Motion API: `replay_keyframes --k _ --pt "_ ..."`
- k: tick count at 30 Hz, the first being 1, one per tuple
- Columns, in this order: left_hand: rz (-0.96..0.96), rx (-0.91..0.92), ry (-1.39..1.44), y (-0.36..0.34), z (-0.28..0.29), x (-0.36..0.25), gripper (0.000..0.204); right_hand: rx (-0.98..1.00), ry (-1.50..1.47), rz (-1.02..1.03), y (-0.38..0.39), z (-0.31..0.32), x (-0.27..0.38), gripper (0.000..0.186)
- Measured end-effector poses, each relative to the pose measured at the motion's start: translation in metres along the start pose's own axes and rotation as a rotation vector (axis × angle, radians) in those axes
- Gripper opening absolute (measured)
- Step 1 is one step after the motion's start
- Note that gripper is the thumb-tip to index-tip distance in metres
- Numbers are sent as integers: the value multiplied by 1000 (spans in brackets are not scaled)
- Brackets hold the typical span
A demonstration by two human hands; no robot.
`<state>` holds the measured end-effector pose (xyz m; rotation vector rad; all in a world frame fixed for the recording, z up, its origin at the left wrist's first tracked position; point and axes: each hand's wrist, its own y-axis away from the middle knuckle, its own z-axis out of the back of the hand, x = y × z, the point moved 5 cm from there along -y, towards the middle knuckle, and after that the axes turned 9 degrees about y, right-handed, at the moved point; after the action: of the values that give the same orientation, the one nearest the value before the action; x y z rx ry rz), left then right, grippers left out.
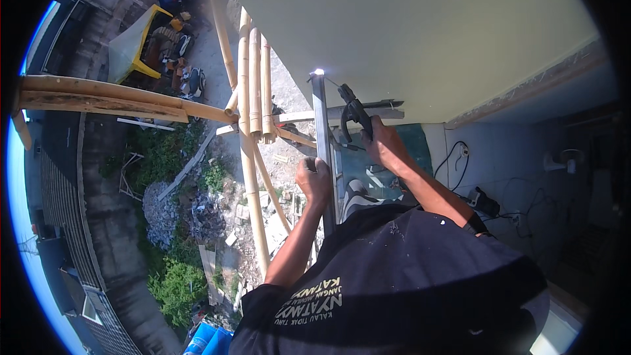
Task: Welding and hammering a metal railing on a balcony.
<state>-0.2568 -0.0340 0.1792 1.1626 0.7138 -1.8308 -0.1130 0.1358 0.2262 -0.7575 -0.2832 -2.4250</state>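
The metal frame bar (324,151) disappears below behind the dark shirt (407,276). The left hand (314,177) is closed in a fist against the bar. The right hand (384,144) grips a black tool (353,113), its tip hard to make out, beside the bamboo poles (253,85).

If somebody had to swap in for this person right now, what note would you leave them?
Left hand: fist closed around the upright metal frame bar, steadying it.
Right hand: gripping a black tool pressed against the bar near its top, by the pale wall.
Bamboo scaffold poles stand just left; the ground lies far below.
Done: bar stands upright.
Left: whether it is fixed cannot be seen, so keep hold.
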Motion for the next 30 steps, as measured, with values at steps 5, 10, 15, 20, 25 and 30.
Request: replay_keyframes --k 5,10,15,20,25,30 --pt "-50 -4 -32 -3 1 0 16 -14 -22 3 4 4 1 26" --pt "19 13 14 -2 -1 4 15 -46 22 84 8 7 7 26" --pt "15 0 33 0 -1 5 15 -48 14 88 4 4 11 25" --pt "23 0 34 -1 -2 10 15 -47 30 95 1 3 13 24" --pt "15 5 39 -1 -3 12 15 -5 39 14 -2 1 10 28" --pt "26 -3 44 -1 -3 13 15 -6 29 29 -3 0 11 27"
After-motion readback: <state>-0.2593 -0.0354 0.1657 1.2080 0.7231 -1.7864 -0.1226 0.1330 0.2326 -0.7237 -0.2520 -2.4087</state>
